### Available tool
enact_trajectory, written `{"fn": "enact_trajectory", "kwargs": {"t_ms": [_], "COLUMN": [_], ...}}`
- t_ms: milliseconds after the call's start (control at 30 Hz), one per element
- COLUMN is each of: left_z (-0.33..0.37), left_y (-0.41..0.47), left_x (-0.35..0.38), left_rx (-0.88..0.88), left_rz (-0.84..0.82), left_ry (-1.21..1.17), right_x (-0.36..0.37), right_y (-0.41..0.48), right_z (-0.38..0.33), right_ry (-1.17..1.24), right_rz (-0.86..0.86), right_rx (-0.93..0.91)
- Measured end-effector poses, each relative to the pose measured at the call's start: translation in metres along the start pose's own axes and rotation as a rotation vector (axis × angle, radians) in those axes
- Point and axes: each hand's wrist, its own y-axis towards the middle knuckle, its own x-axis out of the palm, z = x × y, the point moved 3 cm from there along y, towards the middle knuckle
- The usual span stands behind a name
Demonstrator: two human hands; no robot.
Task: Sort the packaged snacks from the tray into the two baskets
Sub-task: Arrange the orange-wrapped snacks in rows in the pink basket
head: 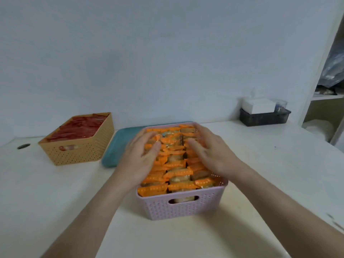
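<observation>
Two baskets, one tray. Pink basket (183, 205) sits on the tray (115, 146), packed with orange packets (176, 172), too many to count. Yellow basket (78, 151), left, holds red packets (80, 127). My left hand (141, 157) and right hand (210, 151) lie flat, fingers spread, on the orange packets, gripping nothing.

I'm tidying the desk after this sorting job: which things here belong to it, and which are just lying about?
Part of the job:
- pink basket of orange-wrapped snacks, under left hand and right hand
- yellow basket of red-wrapped snacks
- teal tray

Lying about:
- tissue box
- dark bin
- shelf
</observation>
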Motion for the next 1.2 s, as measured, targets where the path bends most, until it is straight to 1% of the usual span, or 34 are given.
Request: {"fn": "enact_trajectory", "kwargs": {"t_ms": [67,100,133,200,267,333,367,467,567,733,900,1000,1200], "left_z": [0.004,0.004,0.004,-0.005,-0.008,-0.009,-0.008,-0.001,0.0,0.007,0.004,-0.003,-0.033], "left_y": [-0.014,-0.025,-0.036,-0.049,-0.06,-0.067,-0.069,-0.068,-0.054,-0.015,0.053,0.087,0.132], "left_x": [0.001,0.0,-0.001,0.007,0.013,0.018,0.022,0.029,0.035,0.029,0.026,0.031,0.056], "left_rx": [-0.144,-0.181,-0.194,-0.201,-0.236,-0.292,-0.302,-0.358,-0.393,-0.367,-0.34,-0.358,-0.422], "left_rz": [0.024,0.03,0.028,-0.007,0.013,0.1,0.131,0.227,0.248,0.258,0.246,0.256,0.264], "left_ry": [-0.353,-0.473,-0.541,-0.594,-0.653,-0.732,-0.779,-0.916,-0.933,-0.947,-0.931,-0.908,-0.924], "right_x": [-0.006,-0.008,-0.011,-0.014,-0.015,-0.011,-0.007,0.001,-0.001,-0.009,-0.011,-0.007,0.011], "right_y": [-0.005,-0.012,-0.019,-0.031,-0.042,-0.051,-0.055,-0.054,-0.044,-0.013,0.043,0.073,0.116], "right_z": [0.001,0.001,0.001,0.005,0.009,0.009,0.007,0.007,0.01,0.007,0.019,0.028,0.061], "right_ry": [0.194,0.257,0.288,0.319,0.323,0.367,0.379,0.39,0.411,0.459,0.557,0.589,0.538], "right_rz": [-0.025,-0.066,-0.112,-0.197,-0.258,-0.281,-0.261,-0.1,-0.013,0.028,0.06,0.052,0.059], "right_rx": [0.164,0.248,0.323,0.441,0.482,0.481,0.469,0.425,0.403,0.359,0.424,0.464,0.5]}}
